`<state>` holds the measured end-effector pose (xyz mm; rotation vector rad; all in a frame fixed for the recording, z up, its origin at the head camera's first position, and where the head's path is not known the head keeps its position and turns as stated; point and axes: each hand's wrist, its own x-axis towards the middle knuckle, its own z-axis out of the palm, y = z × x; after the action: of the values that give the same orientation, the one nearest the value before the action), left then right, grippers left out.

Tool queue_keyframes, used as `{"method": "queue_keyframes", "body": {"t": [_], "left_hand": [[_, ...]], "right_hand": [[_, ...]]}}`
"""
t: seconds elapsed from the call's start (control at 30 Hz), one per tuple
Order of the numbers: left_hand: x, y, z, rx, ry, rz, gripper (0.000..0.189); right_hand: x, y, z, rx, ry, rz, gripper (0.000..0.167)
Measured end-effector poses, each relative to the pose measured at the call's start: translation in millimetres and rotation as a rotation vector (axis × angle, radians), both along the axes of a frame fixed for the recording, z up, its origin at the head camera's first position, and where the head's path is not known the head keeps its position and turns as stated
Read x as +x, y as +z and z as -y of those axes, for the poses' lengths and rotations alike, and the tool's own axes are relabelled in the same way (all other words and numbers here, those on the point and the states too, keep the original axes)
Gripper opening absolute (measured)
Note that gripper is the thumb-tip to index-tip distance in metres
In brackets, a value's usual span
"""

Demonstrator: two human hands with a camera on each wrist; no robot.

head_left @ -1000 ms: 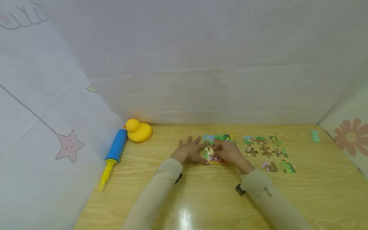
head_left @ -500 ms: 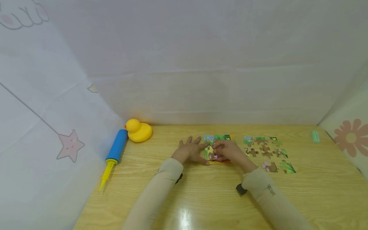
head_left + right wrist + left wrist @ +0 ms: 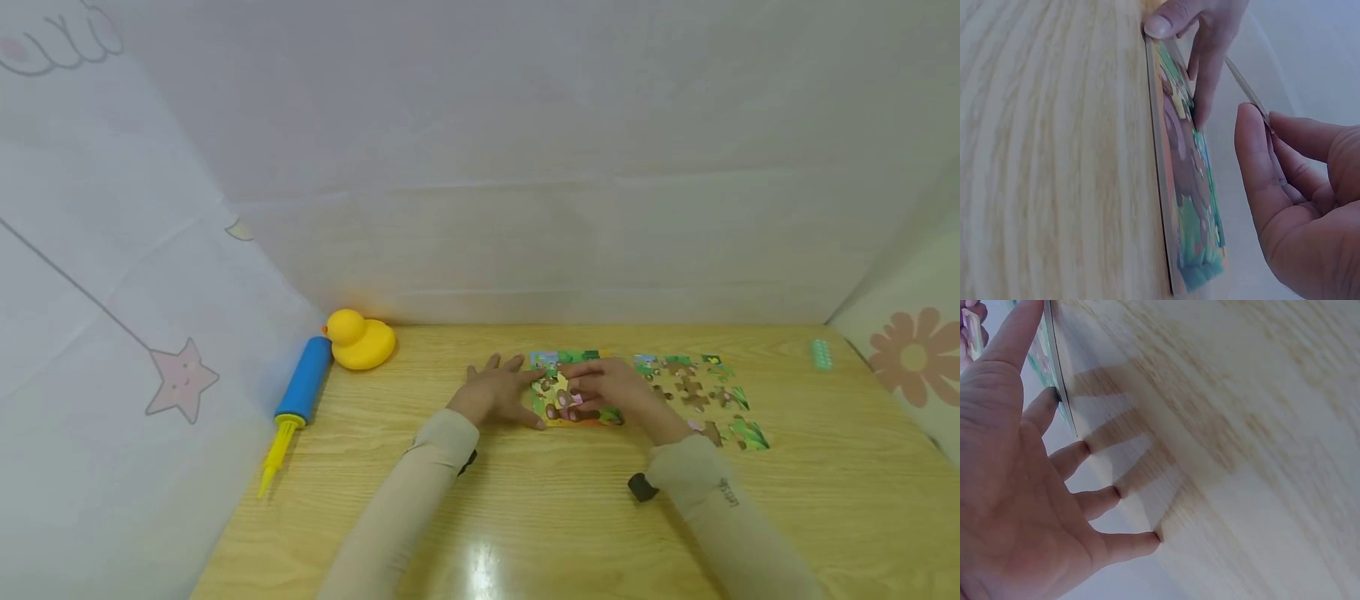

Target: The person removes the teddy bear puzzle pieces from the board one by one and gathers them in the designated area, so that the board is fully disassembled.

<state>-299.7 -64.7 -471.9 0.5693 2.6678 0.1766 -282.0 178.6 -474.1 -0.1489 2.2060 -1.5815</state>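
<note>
A colourful jigsaw board (image 3: 613, 417) lies on the table between the two hands. My left hand (image 3: 497, 395) is spread flat-fingered at its left side. In the left wrist view, several fingertips touch the tabletop and one finger reaches the board's edge; in the right wrist view, the left thumb presses the board's near corner. Above the board, my right hand (image 3: 618, 390) pinches a thin puzzle piece (image 3: 1247, 87) between thumb and fingers, seen nearly edge-on in the right wrist view. Part of the board's picture is covered by the right fingers.
Several loose puzzle pieces (image 3: 692, 387) are laid out to the right of the board, partly behind the right wrist. A yellow rubber duck (image 3: 362, 340) and a blue hand pump (image 3: 304, 379) stand at the left. A small green item (image 3: 822, 354) lies far right.
My right hand has drawn back slightly to the right, its fingers straighter, uncovering the board's lower right corner. The left hand stays in place.
</note>
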Motion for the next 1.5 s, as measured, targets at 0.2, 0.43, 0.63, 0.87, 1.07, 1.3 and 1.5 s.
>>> {"method": "queue_keyframes", "body": {"t": [0.2,0.43,0.63,0.87,1.07,1.3,1.5], "left_hand": [[-0.8,-0.5,-1.0,-0.026,-0.008,-0.006,0.1],[-0.6,-0.5,-1.0,-0.061,-0.015,-0.003,0.1],[0.7,0.8,-0.2,-0.041,-0.009,-0.001,0.099],[2.9,1.3,1.0,-0.008,-0.002,0.024,0.097],[3.0,1.8,0.7,-0.007,0.0,0.027,0.097],[2.5,0.8,0.7,-0.007,-0.004,0.034,0.097],[2.1,-0.7,0.6,-0.014,-0.003,0.029,0.097]], "right_hand": [[-1.2,-0.5,-19,-0.028,0.006,-0.003,0.04],[5.2,-2.3,-41,-0.042,-0.043,-0.008,0.04],[8.7,-3.9,-59,-0.039,-0.045,-0.006,0.044],[17.9,-3.2,-83,-0.007,-0.021,-0.046,0.046],[26.0,0.0,-101,0.039,-0.026,-0.046,0.046],[34.0,-5.1,-118,0.053,-0.07,0.052,0.05],[41.4,-7.7,-126,0.067,-0.068,0.059,0.049]]}}
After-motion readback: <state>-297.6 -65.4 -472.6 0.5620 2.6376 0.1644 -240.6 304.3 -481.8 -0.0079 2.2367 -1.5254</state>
